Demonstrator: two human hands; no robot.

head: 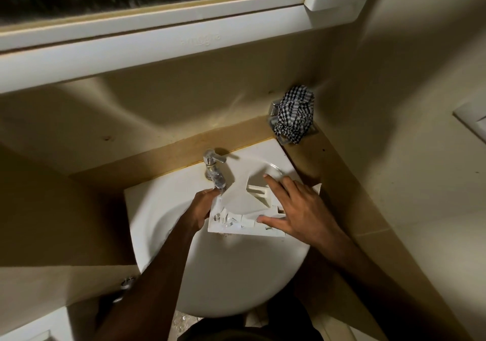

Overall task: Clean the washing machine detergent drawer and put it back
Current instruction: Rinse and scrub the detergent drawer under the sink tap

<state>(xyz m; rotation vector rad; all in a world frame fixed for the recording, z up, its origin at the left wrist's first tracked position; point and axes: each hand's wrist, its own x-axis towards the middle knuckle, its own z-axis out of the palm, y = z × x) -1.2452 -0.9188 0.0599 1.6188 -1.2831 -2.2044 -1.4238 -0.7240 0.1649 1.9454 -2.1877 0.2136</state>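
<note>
I note the detergent drawer (244, 209): white moulded plastic, boxy, with thin ribbed partitions and a smooth curved panel. It lies across the upper part of a glossy white sink (231, 275), its left end just below the spout of a chrome tap (214, 167).

Left hand (202, 206): fingers curled round the drawer's left end, directly beneath the tap spout; fingertips hidden behind the plastic. I read this as a grasp on the drawer.

Right hand (297, 206): laid over the drawer's right end. The index finger extends straight along the far edge, the thumb lies along the near edge, and the drawer sits between the two. The remaining fingers wrap over the right end, so this hand also holds the drawer.

A crumpled black-and-white checked cloth (295, 116) sits on a metal fitting at the back right corner, well apart from the drawer. Matte beige walls surround the sink.
</note>
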